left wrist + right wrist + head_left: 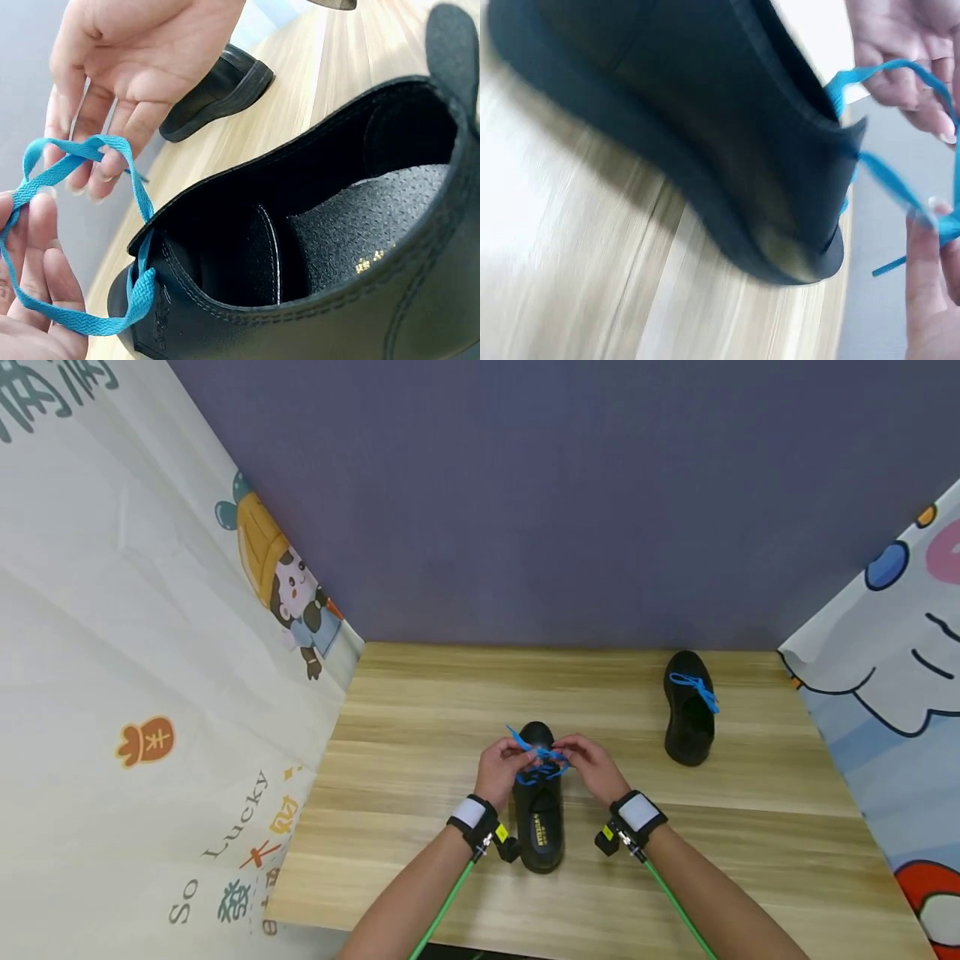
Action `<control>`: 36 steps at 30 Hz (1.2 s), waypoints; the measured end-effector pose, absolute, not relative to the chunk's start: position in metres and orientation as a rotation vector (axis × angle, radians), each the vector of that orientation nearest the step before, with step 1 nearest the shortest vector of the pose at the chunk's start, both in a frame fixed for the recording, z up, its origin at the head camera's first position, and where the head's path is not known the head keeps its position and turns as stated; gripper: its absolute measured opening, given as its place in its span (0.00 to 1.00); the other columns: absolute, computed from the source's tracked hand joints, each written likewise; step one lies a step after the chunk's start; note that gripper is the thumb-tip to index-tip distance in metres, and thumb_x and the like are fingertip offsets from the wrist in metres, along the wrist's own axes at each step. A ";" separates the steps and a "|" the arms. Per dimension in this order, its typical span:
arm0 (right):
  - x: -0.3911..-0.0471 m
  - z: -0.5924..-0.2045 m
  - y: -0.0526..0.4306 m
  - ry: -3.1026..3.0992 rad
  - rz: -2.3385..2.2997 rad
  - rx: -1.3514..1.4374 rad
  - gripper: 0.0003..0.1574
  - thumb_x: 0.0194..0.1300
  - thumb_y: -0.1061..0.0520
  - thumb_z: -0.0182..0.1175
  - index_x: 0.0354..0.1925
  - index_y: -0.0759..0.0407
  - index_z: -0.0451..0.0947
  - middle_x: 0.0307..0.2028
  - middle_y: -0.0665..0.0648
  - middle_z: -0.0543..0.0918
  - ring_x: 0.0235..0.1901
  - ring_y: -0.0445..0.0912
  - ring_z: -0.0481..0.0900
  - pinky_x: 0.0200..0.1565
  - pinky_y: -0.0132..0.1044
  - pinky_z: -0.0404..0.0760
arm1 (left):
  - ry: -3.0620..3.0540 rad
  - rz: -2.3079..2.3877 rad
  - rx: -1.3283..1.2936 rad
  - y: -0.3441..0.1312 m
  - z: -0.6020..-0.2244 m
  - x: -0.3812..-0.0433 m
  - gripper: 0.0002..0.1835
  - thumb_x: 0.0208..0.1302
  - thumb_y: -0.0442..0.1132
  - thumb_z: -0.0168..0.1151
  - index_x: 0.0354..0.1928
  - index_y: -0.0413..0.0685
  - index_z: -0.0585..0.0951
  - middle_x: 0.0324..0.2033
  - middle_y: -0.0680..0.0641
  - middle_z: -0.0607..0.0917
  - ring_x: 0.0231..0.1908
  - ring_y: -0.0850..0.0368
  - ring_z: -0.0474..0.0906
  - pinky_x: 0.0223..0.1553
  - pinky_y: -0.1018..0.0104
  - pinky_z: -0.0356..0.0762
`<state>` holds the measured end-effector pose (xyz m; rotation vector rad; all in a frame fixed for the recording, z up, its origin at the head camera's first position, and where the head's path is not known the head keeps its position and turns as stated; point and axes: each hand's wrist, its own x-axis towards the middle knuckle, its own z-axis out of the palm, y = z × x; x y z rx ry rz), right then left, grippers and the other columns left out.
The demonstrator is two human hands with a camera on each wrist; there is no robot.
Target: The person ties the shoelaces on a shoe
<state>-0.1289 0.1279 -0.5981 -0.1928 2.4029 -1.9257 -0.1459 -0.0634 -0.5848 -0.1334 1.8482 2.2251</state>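
Note:
A black shoe (pixel 556 856) stands upright with its toe pointing away from me and its insole showing. Its blue shoelace (pixel 82 322) rises from the eyelets in a loose, crossed loop above the toe end. On the left side, my left hand (pixel 502 770) pinches one part of the lace between thumb and fingers. My right hand (pixel 595 768) pinches another part from the right, fingertips close to the left ones. In the right wrist view a lace tip (pixel 889 267) sticks out beside the right fingers. Some fingertips are hidden behind the lace.
A second black shoe (pixel 686 743) stands at the back right, its blue lace (pixel 696 685) tied in a bow. Both shoes are on a wooden tabletop (pixel 420 710). A grey-blue panel (pixel 555 510) borders the back; printed cloths hang left (pixel 112 635) and right (pixel 892 710).

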 end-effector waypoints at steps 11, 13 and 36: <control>-0.129 -0.607 0.138 2.654 -1.655 -0.316 0.19 0.64 0.77 0.56 0.53 0.72 0.76 0.47 0.67 0.83 0.47 0.60 0.81 0.49 0.47 0.82 | 1.986 2.159 -0.166 -0.075 -0.592 -0.144 0.05 0.62 0.29 0.68 0.37 0.35 0.80 0.43 0.39 0.88 0.42 0.53 0.84 0.49 0.57 0.80; -0.128 -0.609 0.142 2.677 -1.631 -0.349 0.21 0.63 0.77 0.57 0.54 0.72 0.76 0.48 0.68 0.82 0.47 0.60 0.81 0.49 0.48 0.82 | 2.007 2.155 -0.169 -0.079 -0.594 -0.144 0.05 0.63 0.29 0.67 0.37 0.36 0.80 0.45 0.37 0.88 0.44 0.53 0.85 0.50 0.57 0.80; -0.110 -0.623 0.196 2.904 -1.397 -0.373 0.03 0.65 0.64 0.66 0.37 0.63 0.84 0.35 0.50 0.81 0.35 0.42 0.77 0.38 0.35 0.79 | 2.091 2.133 -0.224 -0.136 -0.607 -0.134 0.10 0.63 0.27 0.66 0.43 0.28 0.80 0.38 0.39 0.87 0.41 0.43 0.85 0.51 0.42 0.79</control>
